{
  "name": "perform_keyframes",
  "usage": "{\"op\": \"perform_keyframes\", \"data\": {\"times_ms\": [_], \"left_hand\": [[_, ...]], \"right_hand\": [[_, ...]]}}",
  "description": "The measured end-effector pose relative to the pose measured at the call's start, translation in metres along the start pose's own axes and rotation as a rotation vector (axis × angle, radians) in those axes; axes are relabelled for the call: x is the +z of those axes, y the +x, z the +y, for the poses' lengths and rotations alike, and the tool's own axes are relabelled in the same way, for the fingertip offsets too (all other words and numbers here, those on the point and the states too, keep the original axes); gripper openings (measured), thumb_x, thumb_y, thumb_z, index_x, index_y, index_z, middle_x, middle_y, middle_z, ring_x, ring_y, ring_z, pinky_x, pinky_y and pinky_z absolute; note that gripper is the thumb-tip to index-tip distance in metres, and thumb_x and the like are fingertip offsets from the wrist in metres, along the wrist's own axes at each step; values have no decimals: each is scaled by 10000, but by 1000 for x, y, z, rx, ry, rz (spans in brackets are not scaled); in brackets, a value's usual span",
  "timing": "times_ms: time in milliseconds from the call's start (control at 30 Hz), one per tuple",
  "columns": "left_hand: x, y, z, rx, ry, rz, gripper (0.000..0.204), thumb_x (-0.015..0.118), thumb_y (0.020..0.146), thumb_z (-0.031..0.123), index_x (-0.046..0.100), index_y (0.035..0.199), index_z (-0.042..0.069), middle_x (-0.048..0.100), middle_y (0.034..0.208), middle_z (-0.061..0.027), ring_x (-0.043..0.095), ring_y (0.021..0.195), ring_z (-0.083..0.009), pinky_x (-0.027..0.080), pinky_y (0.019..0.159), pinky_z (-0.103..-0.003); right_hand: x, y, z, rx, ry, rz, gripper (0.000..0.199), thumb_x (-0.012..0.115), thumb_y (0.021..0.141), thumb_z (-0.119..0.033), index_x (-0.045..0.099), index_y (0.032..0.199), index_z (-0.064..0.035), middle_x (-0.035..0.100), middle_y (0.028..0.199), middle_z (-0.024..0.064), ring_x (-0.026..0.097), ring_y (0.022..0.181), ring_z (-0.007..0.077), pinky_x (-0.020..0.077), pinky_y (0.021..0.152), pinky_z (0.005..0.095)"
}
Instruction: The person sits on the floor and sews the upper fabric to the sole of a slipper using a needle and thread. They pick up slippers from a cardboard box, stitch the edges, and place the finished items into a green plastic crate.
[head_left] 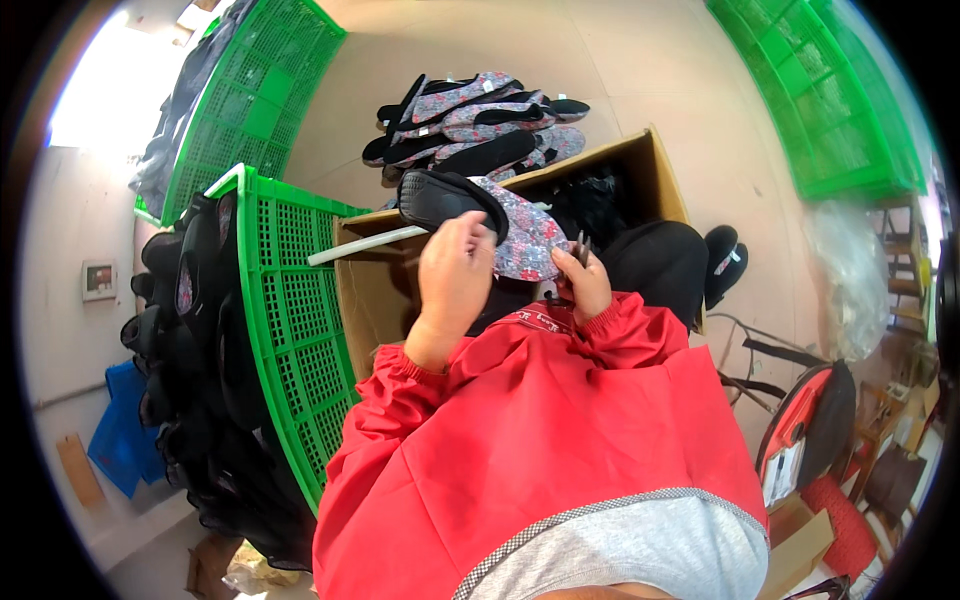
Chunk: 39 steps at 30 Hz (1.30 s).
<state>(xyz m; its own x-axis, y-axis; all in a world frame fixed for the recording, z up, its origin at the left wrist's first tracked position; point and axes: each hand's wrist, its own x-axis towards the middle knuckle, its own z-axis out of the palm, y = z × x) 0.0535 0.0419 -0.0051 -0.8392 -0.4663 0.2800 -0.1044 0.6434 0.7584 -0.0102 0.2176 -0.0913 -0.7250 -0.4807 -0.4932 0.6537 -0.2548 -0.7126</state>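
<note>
Green crates (290, 300) and a cardboard box (640, 165) crowd the floor. The left hand (455, 275) grips a floral shoe (500, 225), its length running left to right. The right hand (583, 285), just beside, is closed on small scissors (580, 248).

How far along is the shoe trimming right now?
Done, it seems: a pile of floral shoes lies on the floor. In hand: the left hand holds one floral shoe, the right hand a small dark tool. Left, apparently: dark shoes fill the green crate.
</note>
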Motion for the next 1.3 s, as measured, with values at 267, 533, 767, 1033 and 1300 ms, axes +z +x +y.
{"op": "perform_keyframes", "data": {"times_ms": [267,533,767,1033,1300], "left_hand": [[36,10,26,-170,-467,-162,189,684,842,80,604,987,-11,652,805,-111,634,708,-184,510,627,-315],[112,-3,14,-581,-1221,-312,186,560,997,217,621,1018,42,596,900,20,511,817,-62,442,769,-253],[76,-28,16,-744,-1024,-233,247,570,992,288,623,981,47,582,865,28,470,788,-44,395,697,-231],[15,-53,9,-929,-1140,-212,251,648,945,283,581,1007,49,621,860,-16,584,747,-82,482,673,-254],[-17,-51,-24,-1011,-1111,-257,176,698,893,158,588,950,33,622,845,-56,577,744,-129,465,677,-292]], "right_hand": [[-13,-12,-56,-510,-295,20,340,604,861,-118,537,1173,1,579,1045,45,534,901,118,450,845,265],[-38,-24,-120,-625,-608,-145,380,616,816,-70,558,1178,25,557,1233,111,532,1135,185,392,1027,324],[-4,-49,-84,-571,-670,-58,223,696,816,-10,573,1002,-1,590,935,14,538,853,80,448,808,232],[27,-77,-48,-469,-701,-305,209,724,836,-23,595,1002,-23,622,918,7,552,817,67,464,762,224],[52,-65,-34,-398,-770,-439,168,702,853,-62,597,972,-9,644,881,34,570,792,76,475,730,232]]}}
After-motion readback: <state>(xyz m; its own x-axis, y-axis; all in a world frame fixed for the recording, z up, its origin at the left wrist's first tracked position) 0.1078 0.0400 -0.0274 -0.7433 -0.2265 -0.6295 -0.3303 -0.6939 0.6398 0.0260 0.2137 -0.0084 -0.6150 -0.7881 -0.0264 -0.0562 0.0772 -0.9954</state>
